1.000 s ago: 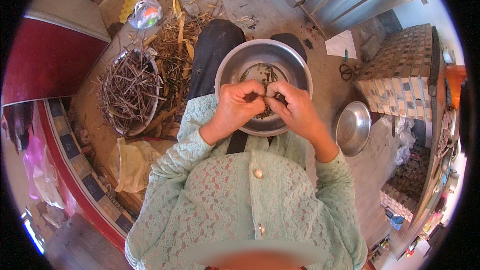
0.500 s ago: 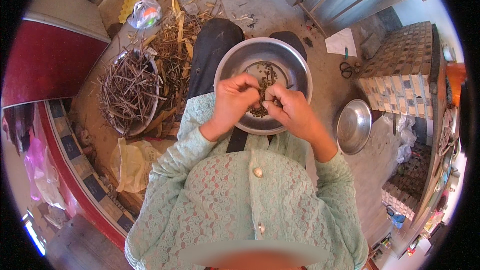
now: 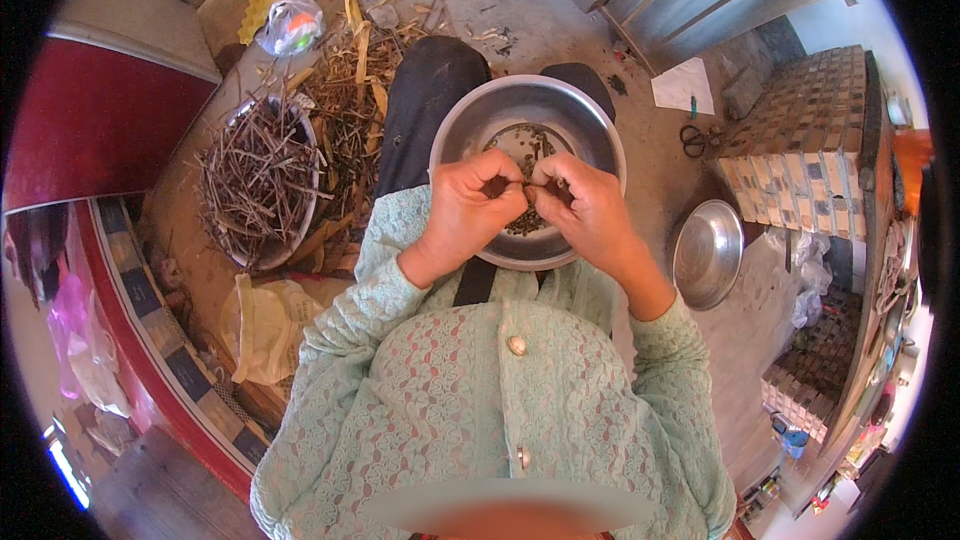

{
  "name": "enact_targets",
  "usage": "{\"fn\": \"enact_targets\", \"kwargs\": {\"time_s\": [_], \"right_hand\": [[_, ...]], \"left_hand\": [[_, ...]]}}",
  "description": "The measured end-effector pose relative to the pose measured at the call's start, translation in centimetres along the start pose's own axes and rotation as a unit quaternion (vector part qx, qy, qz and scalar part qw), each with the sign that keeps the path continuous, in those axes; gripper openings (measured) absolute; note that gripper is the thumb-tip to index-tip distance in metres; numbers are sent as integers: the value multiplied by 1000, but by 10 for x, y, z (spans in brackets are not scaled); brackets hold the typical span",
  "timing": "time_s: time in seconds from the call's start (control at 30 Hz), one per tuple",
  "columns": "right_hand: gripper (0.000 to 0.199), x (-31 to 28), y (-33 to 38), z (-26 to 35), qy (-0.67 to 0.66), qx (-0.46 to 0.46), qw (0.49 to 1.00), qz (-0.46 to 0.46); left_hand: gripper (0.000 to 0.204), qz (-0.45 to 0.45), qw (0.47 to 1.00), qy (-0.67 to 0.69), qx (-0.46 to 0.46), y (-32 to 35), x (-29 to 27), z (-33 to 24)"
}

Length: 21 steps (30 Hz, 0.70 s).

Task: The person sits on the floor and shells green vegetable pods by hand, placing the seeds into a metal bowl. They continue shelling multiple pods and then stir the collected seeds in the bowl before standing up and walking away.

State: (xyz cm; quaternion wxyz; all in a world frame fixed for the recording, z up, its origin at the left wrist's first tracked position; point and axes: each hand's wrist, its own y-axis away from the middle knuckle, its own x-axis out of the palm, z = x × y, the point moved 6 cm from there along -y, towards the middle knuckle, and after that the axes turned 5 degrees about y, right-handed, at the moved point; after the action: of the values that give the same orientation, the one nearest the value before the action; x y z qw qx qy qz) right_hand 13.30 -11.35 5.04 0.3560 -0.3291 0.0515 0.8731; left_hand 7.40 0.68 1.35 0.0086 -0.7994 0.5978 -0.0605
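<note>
A round steel basin point(image 3: 458, 130) rests on my lap between my knees. Small greenish-brown seeds or pods point(image 3: 523, 224) and a few dark stick-like bits are scattered on its bottom. Over the basin, my left hand point(image 3: 468, 205) and my right hand point(image 3: 592, 212) meet, thumbs and forefingers pinched together. Between the fingertips there may be a tiny brownish piece; it is too small to name. Both hands hide part of the basin's contents.
To the left stands a basin point(image 3: 311, 202) heaped with dry twigs point(image 3: 255, 180), beside loose straw and husks point(image 3: 350, 90). An empty metal bowl point(image 3: 708, 252) lies on the floor at right, near scissors point(image 3: 692, 140), white paper point(image 3: 683, 86) and a brick structure point(image 3: 800, 150).
My hands have drawn together, so their fingertips now meet; before, a small gap separated them. The basin has barely shifted.
</note>
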Motion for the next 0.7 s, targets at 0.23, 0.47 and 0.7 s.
{"fn": "enact_targets", "kwargs": {"time_s": [0.23, 0.47, 0.7], "right_hand": [[16, 1, -1, -1, -20, 2, 999, 42], [17, 5, 3, 7, -2, -67, 997, 34], [18, 4, 7, 9, 41, -96, 994, 17]], "left_hand": [[8, 31, 984, -139, 110, -1, 3, -17], [6, 59, 998, 2, -17, 4, 5, 5], [7, 59, 992, 92, -71, 5, 10, 13]]}}
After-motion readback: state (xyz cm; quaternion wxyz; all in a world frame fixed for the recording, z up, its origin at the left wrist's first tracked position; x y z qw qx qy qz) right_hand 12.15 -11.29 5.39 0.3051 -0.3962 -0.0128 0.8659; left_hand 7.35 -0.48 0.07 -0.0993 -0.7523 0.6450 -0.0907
